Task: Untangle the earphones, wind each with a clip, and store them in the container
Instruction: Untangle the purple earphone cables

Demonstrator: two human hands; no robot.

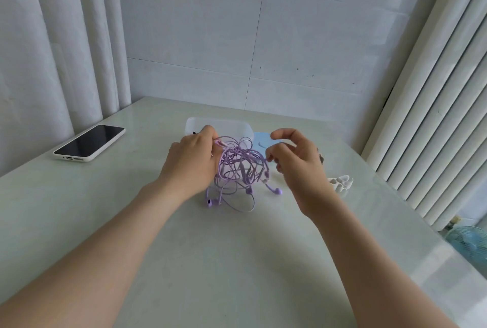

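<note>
At the middle of the frame, gripping with the left hand [193,159]: fingers curled round the upper left side of a tangle of purple earphones [241,166], with a pinkish strand coming out at the fingertips. Hands apart, the tangle between them.

To the right of the tangle, the right hand [295,159], raised off the surface, topmost finger crooked above, lower fingers curled in at the right edge of the cords. Impossible to tell whether pinching a strand or merely touching it.

Tangle held up at the top and hanging in loose loops down to the table [237,261]. Earbuds [209,203] resting on the pale surface under the bundle, at its lower left and lower right, and one long loop trailing toward the bottom of the frame.

Just above the hands, a translucent container [224,123], its near side partly hidden by the left fingers and the top loops. Just beside its right end, a flat light-blue piece [261,140], half covered by the right hand.

Right of the right wrist, a small heap of white clips [341,182] on the table. Above them, peeking from behind the right hand, a small dark thing [321,157], too hidden to make out.

At mid left, a phone [89,143] in a white case, dark screen up, near the table's edge.

Beyond the table, a white tiled wall [263,37], a pale curtain [52,50] at upper left, white vertical pleats [434,116] down the right side. In the lower right corner, part of a teal fan [466,240].
</note>
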